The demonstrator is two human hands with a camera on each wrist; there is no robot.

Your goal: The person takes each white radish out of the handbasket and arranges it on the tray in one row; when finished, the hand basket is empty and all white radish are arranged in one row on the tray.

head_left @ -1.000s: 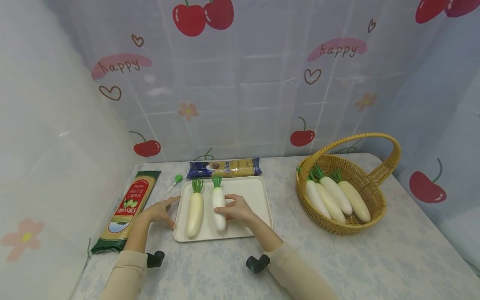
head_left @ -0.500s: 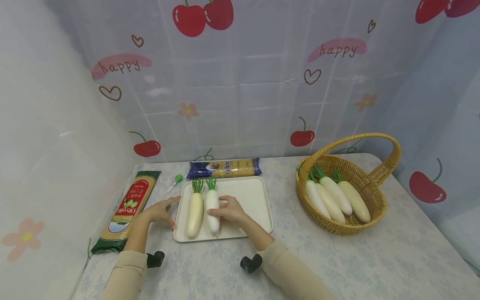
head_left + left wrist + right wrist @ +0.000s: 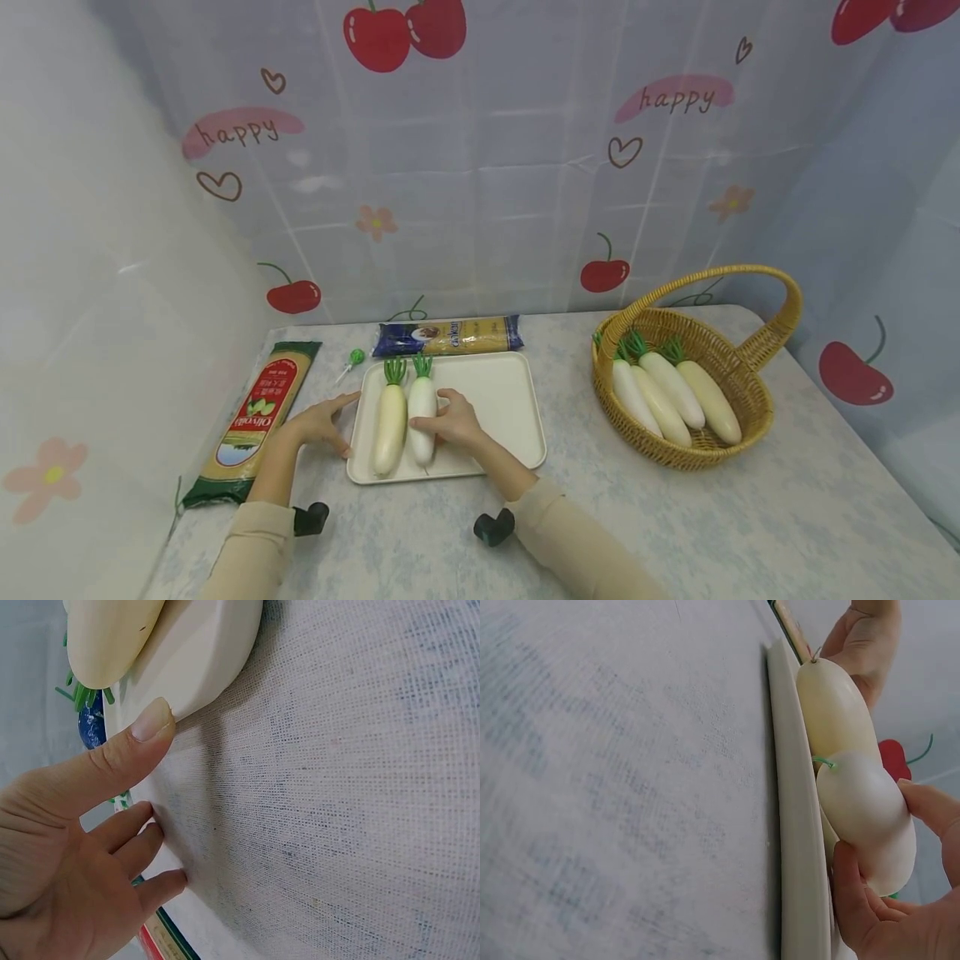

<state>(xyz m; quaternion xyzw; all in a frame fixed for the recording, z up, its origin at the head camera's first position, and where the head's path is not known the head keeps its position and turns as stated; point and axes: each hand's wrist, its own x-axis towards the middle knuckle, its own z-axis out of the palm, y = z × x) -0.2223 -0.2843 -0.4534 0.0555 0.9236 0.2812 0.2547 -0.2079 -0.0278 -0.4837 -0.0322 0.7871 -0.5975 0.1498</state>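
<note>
Thumb and fingers of the right hand (image 3: 453,419) hold a white radish (image 3: 422,400) from both sides. Over the last second it has slid leftward within the cream tray (image 3: 498,417), from about the tray's middle to just beside a yellowish radish (image 3: 390,429) in the tray's left part; the pair now appears more closely lined up. The left hand (image 3: 318,423), thumb and fingers spread and holding nothing, is at the tray's left edge, unmoved. Behind the tray lies a blue-and-gold packet (image 3: 480,337); well to its right, a wicker basket (image 3: 723,346) holds more radishes.
</note>
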